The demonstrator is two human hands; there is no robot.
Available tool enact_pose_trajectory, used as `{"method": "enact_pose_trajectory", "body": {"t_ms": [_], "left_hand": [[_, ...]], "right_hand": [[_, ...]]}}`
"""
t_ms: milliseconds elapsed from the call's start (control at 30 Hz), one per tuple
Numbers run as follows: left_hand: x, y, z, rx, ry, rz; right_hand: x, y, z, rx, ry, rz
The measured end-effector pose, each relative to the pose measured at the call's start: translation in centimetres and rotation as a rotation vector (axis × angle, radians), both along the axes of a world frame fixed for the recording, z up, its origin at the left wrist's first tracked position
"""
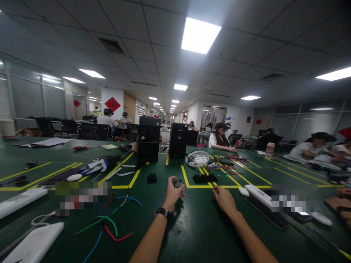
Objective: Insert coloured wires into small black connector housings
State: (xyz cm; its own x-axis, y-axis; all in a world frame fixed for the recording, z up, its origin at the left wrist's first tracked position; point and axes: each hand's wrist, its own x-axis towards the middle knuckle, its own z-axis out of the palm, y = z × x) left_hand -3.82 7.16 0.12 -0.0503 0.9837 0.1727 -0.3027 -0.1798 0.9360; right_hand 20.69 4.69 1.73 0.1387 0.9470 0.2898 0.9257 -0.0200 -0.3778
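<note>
My left hand (173,193), with a dark band on its wrist, is closed around a small black block-shaped part (178,183) with small holes or studs on its face. It holds the part just above the green table. To the right, my right hand (225,199) is low over the table, thumb and fingertips pressed together. Whatever is in that pinch is too small to make out. Just beyond the right fingertips lies a row of black parts (205,178). A smaller black cluster (152,178) stands left of my left hand.
Two black computer-like towers (178,140) stand ahead, with a white round basket (197,159) beside them. Colored wires (116,233) lie at front left. A white power strip (260,196) is on the right. Yellow tape marks the green table (197,233). Other people sit farther back.
</note>
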Motion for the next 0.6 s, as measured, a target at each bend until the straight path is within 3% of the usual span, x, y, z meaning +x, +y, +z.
{"method": "enact_pose_trajectory", "body": {"t_ms": [100, 200, 400, 600], "left_hand": [[-0.1, 0.3, 0.4, -0.066, -0.277, -0.041], [-0.8, 0.8, 0.5, -0.097, -0.447, -0.015], [-2.1, 1.9, 0.0, -0.072, -0.498, 0.055], [-1.9, 1.9, 0.1, -0.105, -0.506, 0.034]], "right_hand": [[-4.1, 0.8, -0.2, 0.039, 0.325, 0.249], [-8.0, 1.6, 0.1, -0.012, 0.597, 0.385], [-12.5, 2.2, -0.3, -0.12, 0.897, 0.479], [-13.6, 1.1, -2.1, -0.147, 0.891, 0.498]]}}
